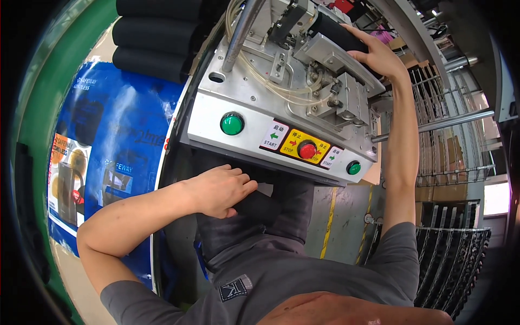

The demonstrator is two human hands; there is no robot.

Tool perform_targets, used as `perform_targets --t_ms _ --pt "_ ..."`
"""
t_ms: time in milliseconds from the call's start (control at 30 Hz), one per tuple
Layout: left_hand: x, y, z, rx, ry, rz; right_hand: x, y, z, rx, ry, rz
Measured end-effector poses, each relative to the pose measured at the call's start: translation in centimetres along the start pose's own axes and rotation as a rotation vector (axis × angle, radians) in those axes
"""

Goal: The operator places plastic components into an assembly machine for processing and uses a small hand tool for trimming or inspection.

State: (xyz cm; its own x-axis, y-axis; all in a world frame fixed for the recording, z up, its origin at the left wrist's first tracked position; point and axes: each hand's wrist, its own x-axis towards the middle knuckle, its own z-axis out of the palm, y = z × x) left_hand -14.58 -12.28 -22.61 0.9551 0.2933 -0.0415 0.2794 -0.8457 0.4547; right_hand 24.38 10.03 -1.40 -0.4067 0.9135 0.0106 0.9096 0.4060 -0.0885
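My right hand reaches to the far side of a metal bench machine. Its thumb and fingers are wrapped over a black, rounded, tube-like piece lying along a metal bracket of the machine. My left hand is closed above my lap, just in front of the machine's lower edge. Its fingers curl downward over a dark shape, which I cannot tell apart from the dark trousers. The machine's front panel carries a green button, a red button and a smaller green button.
Several black rounded pieces lie stacked at the far left, beside a blue printed sheet. Clear tubing and a metal post rise from the machine. Wire racks with dark strips stand at the right.
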Motion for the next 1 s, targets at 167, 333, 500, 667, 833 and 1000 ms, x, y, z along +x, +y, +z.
perform_targets --t_ms 167,333,500,667,833,1000 --pt "0.1 0.2 0.1 -0.034 -0.024 0.009 -0.7 -1.7 -0.1 -0.013 -0.034 0.031" --pt "1.3 0.2 -0.1 -0.066 -0.029 0.001 1.1 -5.3 -0.5 -0.008 -0.122 0.195" --pt "2.5 0.0 -1.8 -0.118 0.015 -0.007 -1.1 0.5 -0.2 0.055 -0.087 0.449" --pt "2.8 1.6 -2.1 -0.249 0.169 -0.061 -5.7 2.7 5.7 0.209 0.527 0.305" --pt "0.1 4.9 -5.1 0.166 0.469 -0.230 -13.1 2.0 9.5 0.292 1.083 0.085" --pt "-2.5 2.2 -3.8 0.326 0.424 -0.376 -22.2 -4.8 19.5 0.419 1.400 -0.189"
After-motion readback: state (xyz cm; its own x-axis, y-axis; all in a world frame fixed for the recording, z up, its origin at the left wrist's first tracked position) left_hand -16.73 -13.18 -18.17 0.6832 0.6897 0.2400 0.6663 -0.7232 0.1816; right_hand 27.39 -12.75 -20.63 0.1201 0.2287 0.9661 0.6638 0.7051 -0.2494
